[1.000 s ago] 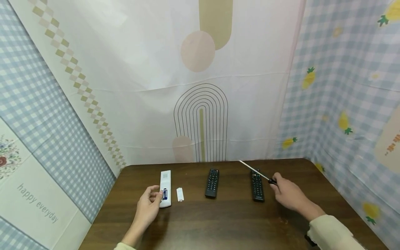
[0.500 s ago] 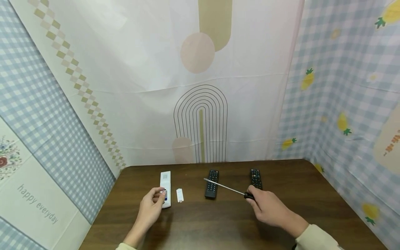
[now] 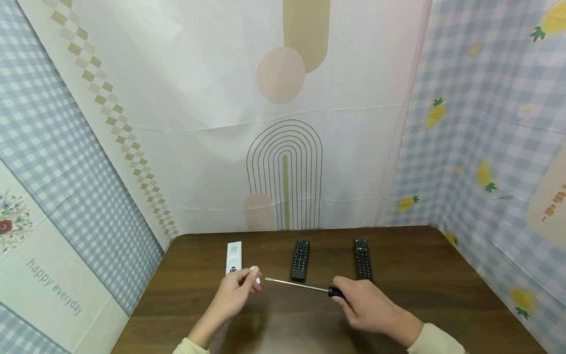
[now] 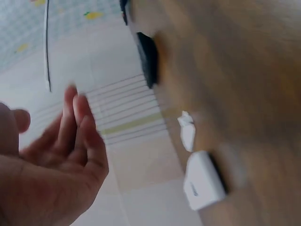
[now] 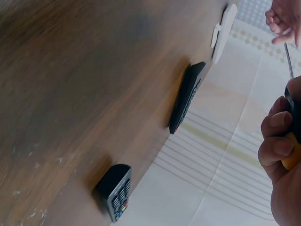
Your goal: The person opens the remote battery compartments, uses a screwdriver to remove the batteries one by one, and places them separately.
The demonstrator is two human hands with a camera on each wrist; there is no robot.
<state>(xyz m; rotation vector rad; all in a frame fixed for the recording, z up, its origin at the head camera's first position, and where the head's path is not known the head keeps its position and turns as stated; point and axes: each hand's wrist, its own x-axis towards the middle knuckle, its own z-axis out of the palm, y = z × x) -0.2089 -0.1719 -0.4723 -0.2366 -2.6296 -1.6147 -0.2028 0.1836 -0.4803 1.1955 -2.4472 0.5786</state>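
My right hand [image 3: 369, 302] grips the black-and-yellow handle of a screwdriver [image 5: 292, 113]. Its metal shaft [image 3: 297, 284] points left, the flat tip close to my left hand [image 3: 232, 295]. That left hand is raised over the table with loosely curved fingers [image 4: 94, 146] and nothing between them. In the head view its fingertips overlap a small white battery cover [image 4: 187, 134], which lies on the table. Beside the cover is a white remote control [image 3: 234, 253], back side up, its lower part hidden behind my left hand.
A black remote control [image 3: 300, 259] lies on the brown wooden table [image 3: 283, 324] near the middle. Another black remote control [image 3: 363, 256] is farther right, its lower end behind my right hand. A printed cloth [image 3: 212, 177] hangs at the table's back edge.
My right hand has brought the screwdriver left and slightly lower, from the right black remote toward my left hand. The left hand has left the white remote's battery compartment and moved right, over the cover.
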